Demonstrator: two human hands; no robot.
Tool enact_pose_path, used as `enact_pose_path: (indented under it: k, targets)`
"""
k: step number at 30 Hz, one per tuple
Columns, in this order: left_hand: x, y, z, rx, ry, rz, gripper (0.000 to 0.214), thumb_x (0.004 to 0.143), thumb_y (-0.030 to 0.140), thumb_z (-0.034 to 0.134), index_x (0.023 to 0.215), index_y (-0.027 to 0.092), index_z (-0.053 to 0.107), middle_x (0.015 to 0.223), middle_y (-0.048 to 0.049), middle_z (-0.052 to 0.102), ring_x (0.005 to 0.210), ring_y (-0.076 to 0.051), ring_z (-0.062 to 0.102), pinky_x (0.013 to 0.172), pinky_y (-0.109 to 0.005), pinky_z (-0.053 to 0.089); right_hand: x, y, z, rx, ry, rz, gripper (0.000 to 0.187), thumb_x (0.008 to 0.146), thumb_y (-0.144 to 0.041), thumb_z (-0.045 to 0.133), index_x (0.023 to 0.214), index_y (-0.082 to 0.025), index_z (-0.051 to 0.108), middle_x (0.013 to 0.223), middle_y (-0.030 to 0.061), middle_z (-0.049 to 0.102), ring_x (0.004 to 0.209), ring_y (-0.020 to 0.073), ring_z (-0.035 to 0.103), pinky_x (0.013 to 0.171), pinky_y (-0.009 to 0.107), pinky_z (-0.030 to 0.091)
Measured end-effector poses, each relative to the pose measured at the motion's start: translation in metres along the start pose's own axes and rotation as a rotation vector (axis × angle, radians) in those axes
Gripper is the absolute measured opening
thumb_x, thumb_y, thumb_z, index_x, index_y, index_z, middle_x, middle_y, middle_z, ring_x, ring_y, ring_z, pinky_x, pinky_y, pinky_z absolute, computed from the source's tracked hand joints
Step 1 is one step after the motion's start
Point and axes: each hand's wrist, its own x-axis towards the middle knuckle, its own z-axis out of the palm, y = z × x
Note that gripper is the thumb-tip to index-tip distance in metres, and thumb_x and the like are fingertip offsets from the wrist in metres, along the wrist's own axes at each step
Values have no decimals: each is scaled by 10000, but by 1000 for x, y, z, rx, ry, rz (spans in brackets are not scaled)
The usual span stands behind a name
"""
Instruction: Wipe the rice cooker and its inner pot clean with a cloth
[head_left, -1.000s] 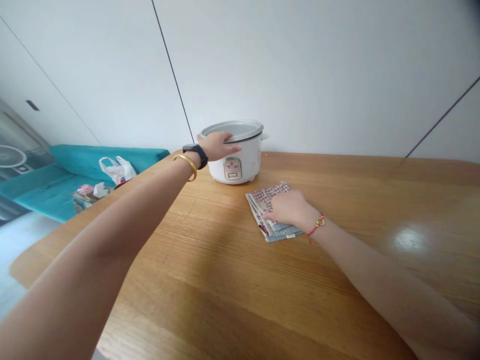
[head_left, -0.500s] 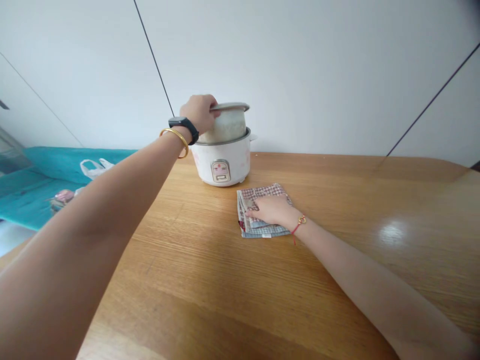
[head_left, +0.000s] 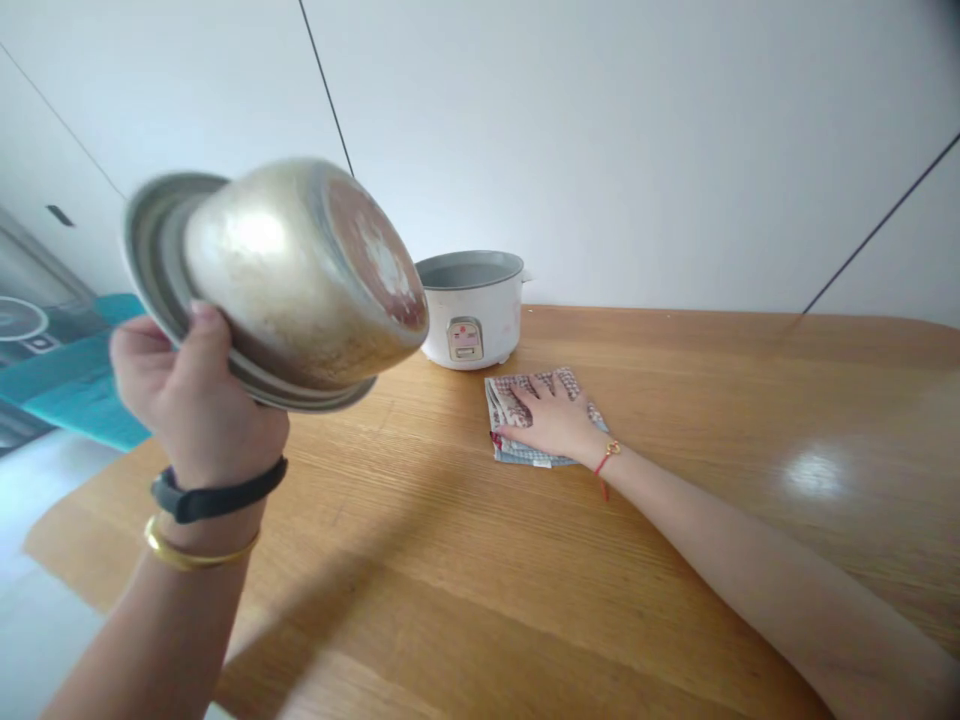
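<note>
Left hand: Your left hand was closed, gripping the rim of the metal inner pot, with your thumb on the rim's near side and your fingers curled beneath it.

Inner pot: You held it in the air on the left, above the near-left part of the wooden table, tilted on its side. Its opening faced left, and its scuffed, brownish base faced right, toward the cooker.

Right hand: Your right hand was open, lying flat with spread fingers on the folded checked cloth.

Cloth: It lay flat on the table, just in front of the rice cooker and slightly to its right.

Rice cooker: The white rice cooker stood upright and open towards the far edge of the table, well apart from both hands, its grey interior showing.

Wrists: You wore a black band and a gold bangle on your left wrist, and a red string bracelet on your right.

Beyond the table: A teal sofa sat at far left, behind the inner pot.
</note>
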Motion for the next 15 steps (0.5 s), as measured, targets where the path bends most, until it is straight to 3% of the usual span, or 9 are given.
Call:
enact_pose_path:
  k: [4,8,11,15]
  targets:
    - [-40,-20,-18,-126,23,-195,223,779,313,826,768,240,615,721,72,666,691,-134,656,570,-302,532,-3,-15,-1,1,98,-30,512,957,-454,448,1412,-263,585,1510,135,535,1366,403,451,1014,590,424]
    - [-57,-36,-20,-222,0,-330,310,720,325,881,828,219,610,727,63,691,593,-99,611,550,-243,535,-4,-18,-21,180,223,22,447,969,-273,356,1307,-181,634,1231,137,707,1113,293,628,938,418,484]
    - [-68,-35,-18,-168,-38,-349,381,706,360,886,901,206,598,703,54,683,556,-93,599,514,-207,493,-18,-35,-48,331,509,-63,496,984,-272,334,1410,-166,563,1321,133,674,1168,270,597,1013,400,456]
    - [-84,-25,-11,-105,-141,-318,384,730,400,846,924,204,578,666,52,667,496,-94,569,477,-195,457,-47,-91,-71,227,768,-315,554,956,-355,455,1499,-258,516,1545,60,520,1387,333,417,1132,509,342]
